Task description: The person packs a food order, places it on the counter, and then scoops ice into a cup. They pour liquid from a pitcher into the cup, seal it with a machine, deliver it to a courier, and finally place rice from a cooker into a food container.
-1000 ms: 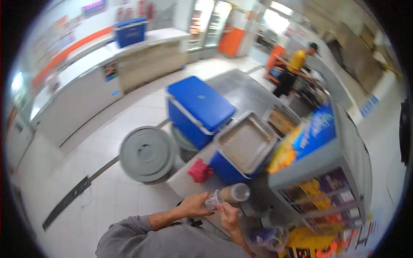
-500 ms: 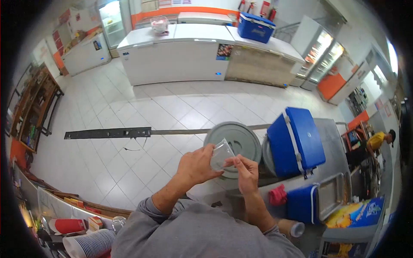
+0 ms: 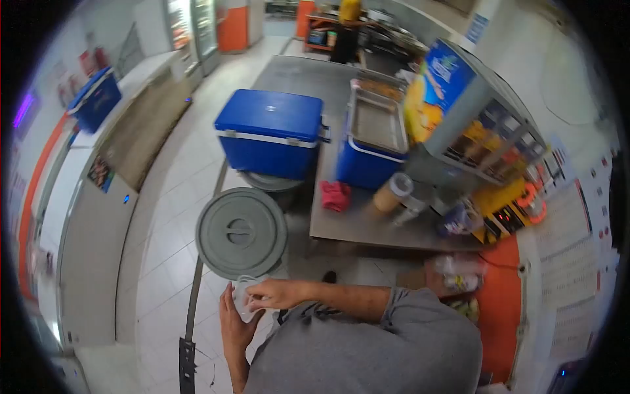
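Observation:
A small clear plastic cup (image 3: pixel 243 290) sits low in the head view, held between both hands. My left hand (image 3: pixel 231 326) comes up from below and cups it from underneath. My right hand (image 3: pixel 277 294) reaches across from the grey sleeve and pinches the cup's rim. The hands are just below a grey round bin lid (image 3: pixel 241 231) standing on the tiled floor.
A steel table (image 3: pixel 367 226) holds a red cloth (image 3: pixel 336 195), a lying stack of cups (image 3: pixel 394 190), a blue cooler topped by a metal tray (image 3: pixel 371 141) and a juice dispenser (image 3: pixel 459 98). A large blue cooler (image 3: pixel 270 131) stands beside it. White freezers (image 3: pixel 85 223) line the left. A person in yellow (image 3: pixel 348 10) is far back.
The view has swung round, from the open floor and freezers toward the table. Both hands keep the clear cup, now lower in view and below the grey lid.

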A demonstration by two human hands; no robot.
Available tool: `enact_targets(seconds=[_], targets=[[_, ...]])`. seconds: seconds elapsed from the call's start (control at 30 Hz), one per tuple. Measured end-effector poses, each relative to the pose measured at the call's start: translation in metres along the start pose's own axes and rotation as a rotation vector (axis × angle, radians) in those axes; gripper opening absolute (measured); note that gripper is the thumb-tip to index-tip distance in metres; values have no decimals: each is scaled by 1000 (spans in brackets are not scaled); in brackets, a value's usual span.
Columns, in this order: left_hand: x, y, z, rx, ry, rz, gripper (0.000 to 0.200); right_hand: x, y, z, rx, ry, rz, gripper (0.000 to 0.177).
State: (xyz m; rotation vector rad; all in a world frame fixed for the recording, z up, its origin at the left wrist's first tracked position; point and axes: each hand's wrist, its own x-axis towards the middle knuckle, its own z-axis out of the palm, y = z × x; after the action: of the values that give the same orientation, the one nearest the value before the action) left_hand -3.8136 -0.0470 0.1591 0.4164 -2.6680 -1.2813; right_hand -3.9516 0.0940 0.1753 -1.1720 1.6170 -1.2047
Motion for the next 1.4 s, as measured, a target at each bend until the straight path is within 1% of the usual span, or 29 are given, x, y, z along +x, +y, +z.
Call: enact_targets(seconds=[0.07, 0.13, 0.17, 0.2, 0.23, 0.27, 0.33, 0.37, 0.47, 0.53, 0.6, 0.63, 0.7, 0.73, 0.77, 0.8, 0.83, 0.9, 0.93, 0.97, 1.0, 1.03, 1.07, 1.1, 1.17, 1.2, 1.27, 1.33, 1.4], targets=[[6, 9, 6, 48, -95, 102, 104, -31, 20, -13, 124, 174, 72, 22], [21, 13, 17, 138, -201, 221, 103, -78, 37, -57, -297, 619, 51, 23], [31, 14, 26, 139, -212, 232, 103, -108, 25, -82, -210, 854, 275, 20], [40, 16, 34, 57, -294, 213, 101, -135, 59, -115, -714, 1199, 10, 18], [49, 17, 43, -25, -372, 193, 100, -162, 28, -137, -988, 1359, 276, 17], [57, 20, 52, -34, -382, 221, 95, -185, 38, -164, -1173, 1529, 280, 17], [74, 36, 66, 6, -430, 252, 93, -234, 68, -211, -1352, 1492, 578, 16], [81, 45, 75, 42, -469, 276, 91, -247, 85, -223, -1353, 1497, 579, 16], [96, 70, 108, 68, -487, 273, 87, -277, 148, -265, -1380, 1272, 686, 24], [104, 86, 139, 39, -473, 251, 83, -280, 164, -272, -1309, 1057, 777, 29], [111, 90, 182, -55, -468, 199, 74, -276, 171, -282, -1180, 980, 844, 30], [117, 103, 201, -29, -535, 243, 74, -279, 192, -289, -1098, 949, 825, 31], [124, 128, 236, -167, -512, 139, 71, -284, 195, -299, -1067, 867, 761, 23], [133, 138, 250, -143, -572, 164, 71, -286, 221, -300, -1268, 1079, 591, 18], [143, 150, 262, -92, -545, 258, 71, -291, 183, -297, -1180, 1169, 524, 16], [152, 163, 275, -49, -502, 345, 71, -295, 179, -300, -1233, 1270, 491, 14], [159, 176, 286, -7, -453, 426, 71, -304, 166, -298, -1221, 1285, 512, 14], [177, 214, 302, 17, -472, 464, 73, -320, 133, -296, -1052, 1345, 434, 18], [184, 236, 309, 66, -397, 591, 75, -330, 113, -292, -930, 1387, 368, 18], [193, 257, 316, 115, -318, 720, 77, -337, 101, -288, -929, 1405, 381, 18], [198, 275, 323, 143, -233, 813, 84, -342, 92, -282, -668, 1359, 369, 21], [204, 291, 333, 139, -242, 824, 84, -350, 84, -280, -419, 1298, 350, 25], [208, 303, 339, 179, -393, 787, 86, -357, 75, -274, -204, 1213, 266, 27], [212, 312, 341, 226, -532, 734, 88, -361, 77, -266, -195, 1201, 255, 27], [218, 329, 345, 263, -644, 751, 88, -362, 81, -254, 18, 1333, 142, 27], [224, 325, 350, 227, -615, 885, 85, -368, 83, -251, 77, 1325, 183, 25], [221, 343, 337, 234, -686, 885, 82, -375, 82, -247, 140, 1299, 219, 24], [225, 346, 329, 253, -722, 888, 83, -374, 73, -240, 431, 1296, 100, 22], [234, 341, 325, 279, -760, 1004, 85, -367, 71, -241, 453, 1251, 146, 21]])
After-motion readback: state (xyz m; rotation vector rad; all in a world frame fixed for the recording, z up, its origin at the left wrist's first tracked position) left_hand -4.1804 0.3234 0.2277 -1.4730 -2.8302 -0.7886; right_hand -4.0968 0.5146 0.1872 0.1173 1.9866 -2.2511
